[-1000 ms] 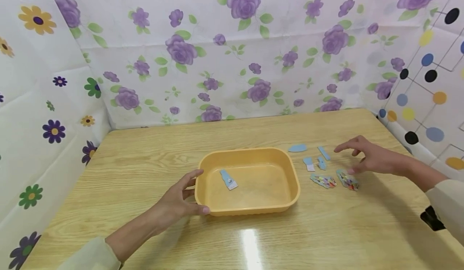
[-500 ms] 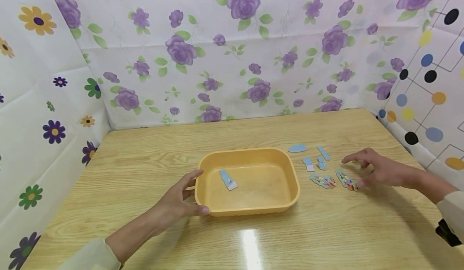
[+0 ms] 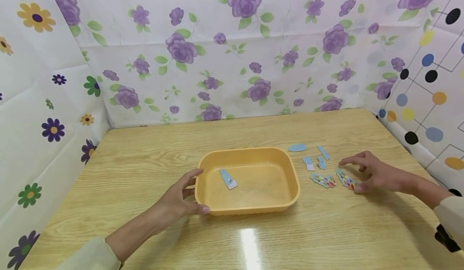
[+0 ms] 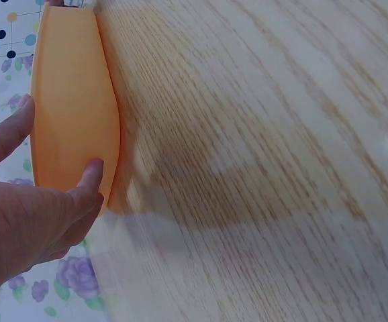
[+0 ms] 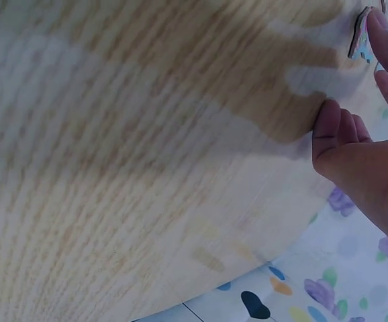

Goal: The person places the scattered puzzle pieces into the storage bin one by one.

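Note:
My left hand (image 3: 177, 199) holds the left end of a yellow plastic tray (image 3: 250, 211), fingertips at the rim and thumb on the front corner. The left wrist view shows the same hand (image 4: 43, 208) against the tray's outer wall (image 4: 73, 87). A light blue puzzle piece (image 3: 228, 179) lies inside the tray. To the right, my right hand (image 3: 380, 173) hovers low with thumb and index finger spread. Its thumb is at the lower end of a multicoloured flat piece (image 3: 346, 179). In the right wrist view, the thumb overlaps that piece (image 5: 360, 40); whether it touches cannot be told.
Beside the tray's right end lie another multicoloured piece (image 3: 323, 180) and several light blue ones, including an oval piece (image 3: 297, 147) and a narrow strip (image 3: 324, 153). Flower-printed sheets (image 3: 224, 60) stand behind the wooden table (image 3: 152, 161) and at its sides.
My right hand has drawn down and slightly right, and its thumb now sits at the multicoloured piece's lower end. The left hand and tray stay put.

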`<state>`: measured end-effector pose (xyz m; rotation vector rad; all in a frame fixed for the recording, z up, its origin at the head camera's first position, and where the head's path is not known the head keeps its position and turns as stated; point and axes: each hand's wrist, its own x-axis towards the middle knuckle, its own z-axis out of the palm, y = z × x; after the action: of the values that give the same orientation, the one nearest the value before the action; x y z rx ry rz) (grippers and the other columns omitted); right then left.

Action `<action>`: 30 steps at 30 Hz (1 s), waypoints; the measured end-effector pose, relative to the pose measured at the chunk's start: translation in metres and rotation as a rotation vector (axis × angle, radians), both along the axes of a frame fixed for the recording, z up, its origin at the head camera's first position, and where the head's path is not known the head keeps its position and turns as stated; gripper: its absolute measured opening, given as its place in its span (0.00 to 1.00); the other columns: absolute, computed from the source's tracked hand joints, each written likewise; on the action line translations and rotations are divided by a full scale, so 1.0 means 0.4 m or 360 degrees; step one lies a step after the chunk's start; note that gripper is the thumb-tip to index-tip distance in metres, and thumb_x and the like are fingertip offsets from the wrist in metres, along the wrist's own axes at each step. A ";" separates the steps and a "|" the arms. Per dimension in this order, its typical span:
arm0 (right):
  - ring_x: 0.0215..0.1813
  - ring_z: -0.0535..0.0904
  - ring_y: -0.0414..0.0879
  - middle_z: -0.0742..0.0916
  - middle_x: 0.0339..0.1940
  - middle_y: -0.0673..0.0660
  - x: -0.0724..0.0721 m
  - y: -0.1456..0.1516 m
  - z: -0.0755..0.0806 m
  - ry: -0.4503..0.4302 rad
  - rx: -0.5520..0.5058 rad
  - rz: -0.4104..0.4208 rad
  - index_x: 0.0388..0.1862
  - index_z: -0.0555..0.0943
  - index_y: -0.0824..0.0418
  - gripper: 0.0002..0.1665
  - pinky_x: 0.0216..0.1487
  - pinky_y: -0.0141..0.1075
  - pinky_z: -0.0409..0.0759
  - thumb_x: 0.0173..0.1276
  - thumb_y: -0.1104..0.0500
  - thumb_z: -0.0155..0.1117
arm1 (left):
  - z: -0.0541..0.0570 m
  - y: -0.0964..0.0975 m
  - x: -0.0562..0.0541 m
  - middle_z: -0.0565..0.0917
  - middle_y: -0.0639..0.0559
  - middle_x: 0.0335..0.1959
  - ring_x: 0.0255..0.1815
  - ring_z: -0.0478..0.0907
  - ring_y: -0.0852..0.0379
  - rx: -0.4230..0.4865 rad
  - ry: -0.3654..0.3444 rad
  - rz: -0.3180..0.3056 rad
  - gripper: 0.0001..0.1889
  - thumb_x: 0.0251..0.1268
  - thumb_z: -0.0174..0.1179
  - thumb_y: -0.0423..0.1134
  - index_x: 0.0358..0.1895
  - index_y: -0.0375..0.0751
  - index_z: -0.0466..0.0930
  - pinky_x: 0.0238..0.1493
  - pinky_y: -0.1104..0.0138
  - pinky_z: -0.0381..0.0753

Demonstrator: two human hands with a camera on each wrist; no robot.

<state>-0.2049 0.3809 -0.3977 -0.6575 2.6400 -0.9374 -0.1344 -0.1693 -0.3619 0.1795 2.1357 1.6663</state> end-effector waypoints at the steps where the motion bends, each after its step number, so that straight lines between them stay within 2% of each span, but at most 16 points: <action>1: 0.48 0.62 0.58 0.63 0.53 0.68 0.000 0.000 -0.003 0.0028 0.0003 0.0004 0.64 0.71 0.59 0.41 0.39 0.40 0.69 0.52 0.57 0.78 | 0.000 0.000 0.000 0.56 0.36 0.72 0.69 0.60 0.34 -0.0003 0.0001 0.0001 0.54 0.47 0.76 0.36 0.76 0.49 0.49 0.56 0.53 0.79; 7: 0.47 0.58 0.52 0.66 0.52 0.63 0.002 -0.001 -0.026 0.0197 0.0004 0.0020 0.60 0.75 0.57 0.39 0.39 0.38 0.61 0.48 0.58 0.79 | 0.001 0.000 0.000 0.55 0.36 0.71 0.69 0.60 0.34 0.0005 -0.0001 -0.0001 0.54 0.46 0.76 0.36 0.76 0.49 0.49 0.56 0.53 0.79; 14: 0.48 0.54 0.47 0.68 0.49 0.59 0.009 -0.001 -0.048 0.0350 -0.0039 0.0055 0.59 0.77 0.55 0.34 0.39 0.38 0.56 0.50 0.60 0.78 | 0.001 -0.001 0.000 0.55 0.36 0.72 0.69 0.59 0.34 -0.0002 0.0002 -0.0006 0.54 0.47 0.76 0.36 0.76 0.49 0.49 0.57 0.52 0.78; 21: 0.49 0.55 0.43 0.67 0.52 0.57 0.012 -0.003 -0.054 0.0365 -0.0026 0.0039 0.58 0.77 0.54 0.34 0.40 0.35 0.58 0.50 0.60 0.78 | -0.002 -0.003 0.002 0.56 0.36 0.72 0.70 0.59 0.34 -0.0006 0.0004 -0.0009 0.54 0.47 0.76 0.37 0.76 0.49 0.48 0.57 0.51 0.77; 25: 0.46 0.57 0.45 0.68 0.51 0.54 0.021 -0.004 -0.060 0.0442 -0.0005 0.0044 0.59 0.78 0.54 0.35 0.36 0.33 0.58 0.50 0.62 0.78 | -0.002 -0.002 0.002 0.55 0.36 0.72 0.70 0.59 0.34 -0.0001 0.0001 -0.0010 0.54 0.47 0.76 0.37 0.76 0.49 0.48 0.57 0.51 0.78; 30: 0.44 0.57 0.42 0.67 0.51 0.51 0.027 -0.005 -0.064 0.0567 0.0020 0.0069 0.58 0.78 0.54 0.35 0.34 0.33 0.59 0.50 0.64 0.78 | 0.000 0.000 0.001 0.57 0.37 0.72 0.69 0.60 0.34 -0.0018 0.0010 0.0007 0.54 0.47 0.76 0.36 0.76 0.50 0.49 0.57 0.52 0.78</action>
<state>-0.1941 0.3790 -0.4231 -0.9530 2.9187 -0.8581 -0.1340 -0.1695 -0.3620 0.1773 2.1515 1.6576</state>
